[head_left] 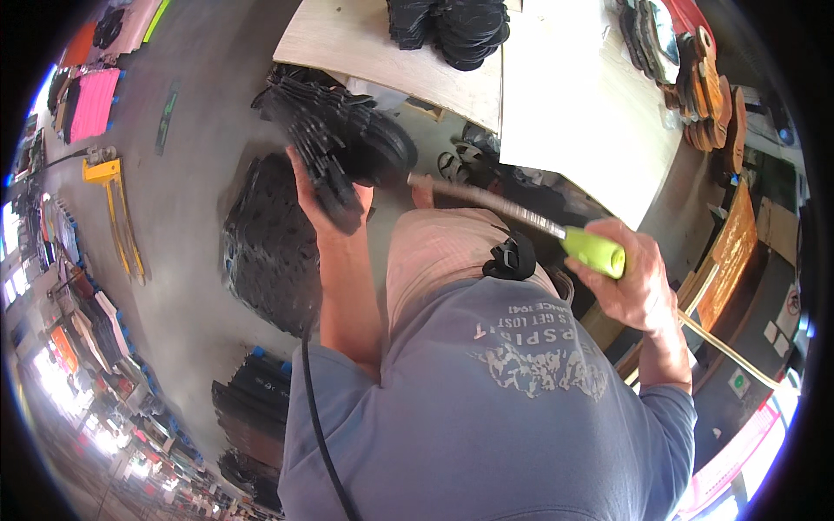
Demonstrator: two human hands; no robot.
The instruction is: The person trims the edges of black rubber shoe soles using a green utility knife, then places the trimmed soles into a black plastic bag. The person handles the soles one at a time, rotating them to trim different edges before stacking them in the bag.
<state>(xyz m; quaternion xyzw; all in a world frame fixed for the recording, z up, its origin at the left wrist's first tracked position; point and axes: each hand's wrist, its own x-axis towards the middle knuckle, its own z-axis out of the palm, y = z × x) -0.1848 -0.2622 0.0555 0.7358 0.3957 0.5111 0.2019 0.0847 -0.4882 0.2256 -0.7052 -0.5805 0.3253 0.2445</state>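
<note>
My left hand point(308, 198) grips a thick bunch of black shoe soles point(334, 135) from below, fanned out in layers and slightly blurred. In my right hand point(638, 282) is a long, narrow metal tool with a bright green handle point(597, 252). Its thin shaft point(495, 203) points left toward the soles, with the tip a little apart from them. The blur hides whether the shaft is a blade or a file. The right fingers wrap round the handle; the soles partly hide the left ones.
Ahead stands a pale table point(573, 95) bearing stacked black soles point(443, 30) and, at its right, brown soles point(708, 87). Sandals point(465, 161) lie beneath it. A large black pile point(269, 243) rests on the floor at left, beyond which is a yellow pallet jack point(106, 174).
</note>
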